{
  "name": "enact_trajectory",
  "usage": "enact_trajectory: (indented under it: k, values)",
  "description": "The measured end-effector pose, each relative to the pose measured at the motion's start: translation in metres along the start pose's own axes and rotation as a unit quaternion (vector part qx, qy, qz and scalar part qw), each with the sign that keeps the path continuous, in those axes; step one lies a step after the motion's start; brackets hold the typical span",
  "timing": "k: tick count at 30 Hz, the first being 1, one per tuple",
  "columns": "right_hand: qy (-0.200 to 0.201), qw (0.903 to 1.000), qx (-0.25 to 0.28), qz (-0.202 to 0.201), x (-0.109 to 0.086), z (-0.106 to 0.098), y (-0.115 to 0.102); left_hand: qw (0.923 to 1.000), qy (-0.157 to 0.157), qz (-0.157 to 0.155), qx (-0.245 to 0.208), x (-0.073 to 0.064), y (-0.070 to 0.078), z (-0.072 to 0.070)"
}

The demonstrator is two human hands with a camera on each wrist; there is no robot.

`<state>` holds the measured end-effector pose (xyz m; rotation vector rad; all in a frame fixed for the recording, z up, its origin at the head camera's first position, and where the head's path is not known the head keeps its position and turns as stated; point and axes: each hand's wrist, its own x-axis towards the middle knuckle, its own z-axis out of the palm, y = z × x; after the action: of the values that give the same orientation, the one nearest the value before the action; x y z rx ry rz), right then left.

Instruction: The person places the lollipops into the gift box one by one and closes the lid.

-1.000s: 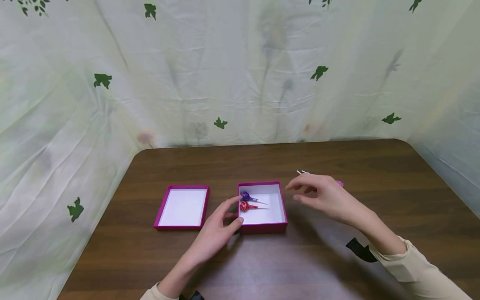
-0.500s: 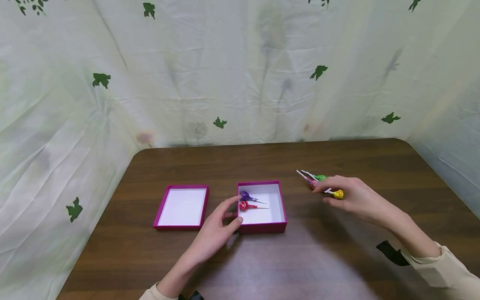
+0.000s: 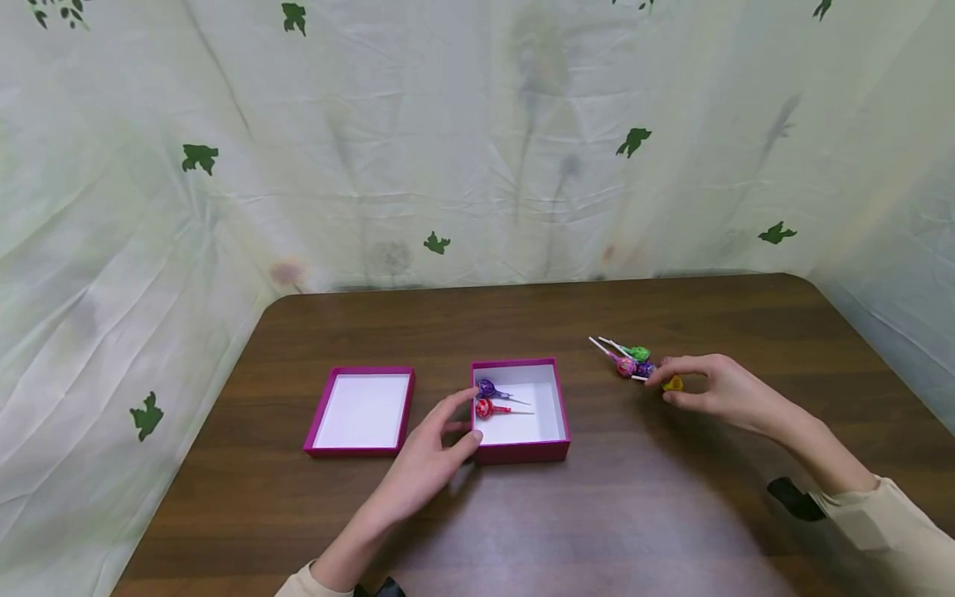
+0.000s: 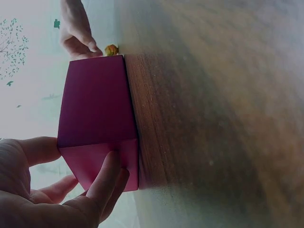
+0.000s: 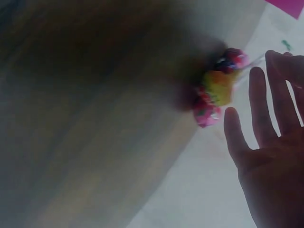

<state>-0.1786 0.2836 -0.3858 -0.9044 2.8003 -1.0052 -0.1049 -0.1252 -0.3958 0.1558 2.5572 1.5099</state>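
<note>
At the middle of the table, an open magenta box (image 3: 524, 453) with a white inside holds a purple lollipop (image 3: 488, 390) and a red lollipop (image 3: 485, 409). My left hand (image 3: 431, 452) rests its thumb and fingers against the box's left wall and near corner. In the left wrist view those fingers press flat on the side. My right hand (image 3: 727, 394) is over a yellow lollipop (image 3: 673, 384), index finger and thumb bent around it with a gap between their tips. Right beside it lie a pink lollipop (image 3: 625, 367), a green one (image 3: 637, 353) and a dark purple one (image 3: 645, 370).
Left of the box lies its shallow magenta lid (image 3: 363, 412), white side up. A patterned white curtain (image 3: 462, 149) hangs behind the brown wooden table (image 3: 448, 323). Box and lid stand near each other, with the left hand between them.
My right hand has moved right, from beside the box to the loose lollipops, and then slightly farther to the yellow one. The left hand stays at the box.
</note>
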Motion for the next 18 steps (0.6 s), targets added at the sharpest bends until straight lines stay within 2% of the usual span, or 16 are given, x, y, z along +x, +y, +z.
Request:
enact_trajectory:
  k: [5,18]
  values:
    - [-0.029,0.9993,0.022,0.012,0.002,0.007,0.009,1.0000,-0.004,-0.001,-0.005,0.000,-0.001,0.000]
    - [-0.063,0.9966,0.049,-0.019,0.001,0.018,0.005,1.0000,-0.003,-0.004,-0.003,0.000,-0.001,0.000]
